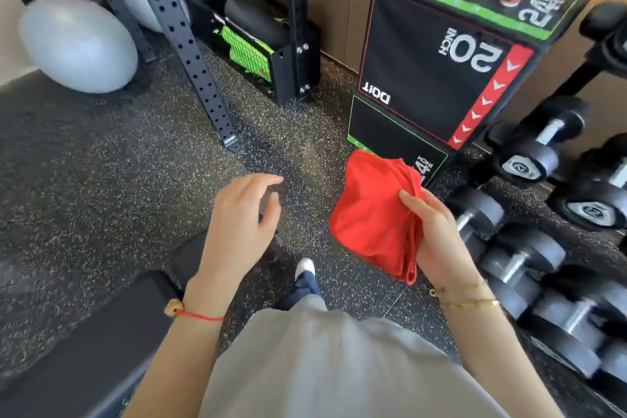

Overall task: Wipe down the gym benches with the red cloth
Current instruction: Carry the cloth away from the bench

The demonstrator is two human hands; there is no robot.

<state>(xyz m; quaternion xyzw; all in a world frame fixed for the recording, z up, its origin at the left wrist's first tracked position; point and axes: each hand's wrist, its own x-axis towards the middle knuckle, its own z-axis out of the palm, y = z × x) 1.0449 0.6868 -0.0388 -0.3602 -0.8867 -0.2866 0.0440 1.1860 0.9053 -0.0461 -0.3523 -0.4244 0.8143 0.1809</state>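
Note:
My right hand (437, 234) grips a bunched red cloth (369, 214), which hangs in the air above the speckled floor right of centre. To the cloth's left, my left hand (242, 227) hovers empty with its fingers loosely curled and apart. A black padded gym bench (91, 343) lies at the lower left, below and left of that hand; its far end is partly hidden behind my left wrist.
A black plyo box (434, 54) stands on a second one at the right. Dumbbells (522, 159) fill a rack along the right edge. A black rack upright (190, 54) slants at the upper left, with pale exercise balls (78, 44) beside it. My foot (305, 278) is on the floor.

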